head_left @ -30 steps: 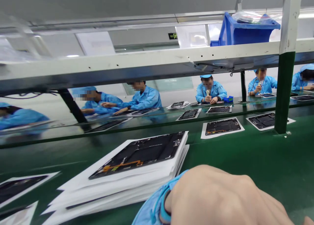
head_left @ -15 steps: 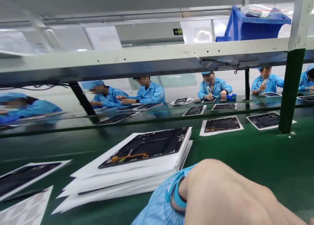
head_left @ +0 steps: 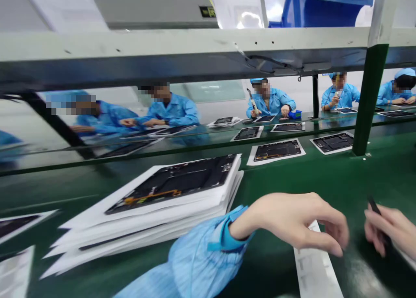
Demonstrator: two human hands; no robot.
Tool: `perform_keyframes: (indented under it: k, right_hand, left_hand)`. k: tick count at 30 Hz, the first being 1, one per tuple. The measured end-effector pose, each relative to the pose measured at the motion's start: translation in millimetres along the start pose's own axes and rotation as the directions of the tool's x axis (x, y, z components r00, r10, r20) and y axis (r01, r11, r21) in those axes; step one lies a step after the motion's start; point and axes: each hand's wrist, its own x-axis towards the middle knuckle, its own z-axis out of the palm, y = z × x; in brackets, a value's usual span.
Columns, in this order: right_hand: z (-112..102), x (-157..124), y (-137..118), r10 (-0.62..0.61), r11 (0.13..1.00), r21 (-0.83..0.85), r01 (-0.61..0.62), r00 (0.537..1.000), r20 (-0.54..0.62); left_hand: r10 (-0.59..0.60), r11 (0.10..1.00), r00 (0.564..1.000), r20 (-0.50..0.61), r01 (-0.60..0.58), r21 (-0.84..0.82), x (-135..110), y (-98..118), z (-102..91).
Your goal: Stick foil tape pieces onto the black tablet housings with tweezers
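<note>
My left hand (head_left: 292, 220), in a blue sleeve with a blue wristband, reaches over a white strip (head_left: 315, 267) with faint marks, lying on the green bench. Its fingers curl down and the thumb tip comes close to them; whatever may lie between the tips is hidden. At the right edge my right hand (head_left: 391, 231) grips a slim black tool (head_left: 375, 206), whose exact kind I cannot make out. Left of my left arm lies a stack of white sheets (head_left: 156, 222), topped by a flat black tablet-like panel (head_left: 182, 181) with an orange flex cable.
More black panels on white sheets (head_left: 276, 150) lie farther back on the green bench (head_left: 260, 181). A green post (head_left: 370, 103) carries an overhead shelf (head_left: 162, 46) with a blue bin (head_left: 325, 8). Several co-workers in blue (head_left: 276, 101) sit across the bench.
The view has shifted, so the stack sits farther left and higher. My left hand, large at the bottom before, now shows whole; the right hand with the black tool and the white strip have come into view.
</note>
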Motion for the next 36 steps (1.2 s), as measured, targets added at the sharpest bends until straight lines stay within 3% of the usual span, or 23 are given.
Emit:
perform_keyframes:
  k: [3,7,11,15,24,31,36]
  right_hand:
    - [-23.1,67.0,5.9,0.03,0.989,-0.139,-0.049,0.99,-0.138]
    - [-18.7,160.5,16.8,0.003,0.93,-0.356,-0.093,0.969,-0.246]
    - [3.6,230.8,8.6,-0.057,0.856,-0.511,-0.08,0.967,-0.247]
    - [19.8,276.7,-4.9,-0.084,0.779,-0.618,-0.101,0.961,-0.262]
    - [28.9,320.4,-1.4,-0.032,0.7,-0.693,-0.173,0.962,-0.272]
    - [36.7,328.3,-15.8,0.031,0.709,-0.678,-0.191,0.97,-0.24]
    - [32.4,319.0,-36.7,0.033,0.73,-0.661,-0.174,0.975,-0.22]
  left_hand:
    - [-0.155,0.979,0.967,-0.201,0.177,0.097,-10.9,-40.6,35.0]
    - [-0.233,0.936,0.913,-0.336,0.304,0.176,-21.1,-82.0,69.9]
    - [-0.199,0.919,0.901,-0.386,0.308,0.245,-19.4,-99.0,81.5]
    - [-0.168,0.905,0.893,-0.417,0.308,0.295,-16.3,-103.7,85.9]
    - [-0.19,0.893,0.878,-0.44,0.341,0.293,-17.0,-104.1,91.1]
    - [-0.208,0.888,0.876,-0.435,0.356,0.292,-16.6,-101.5,90.1]
    - [-0.189,0.88,0.882,-0.431,0.346,0.324,-16.4,-101.0,89.2]
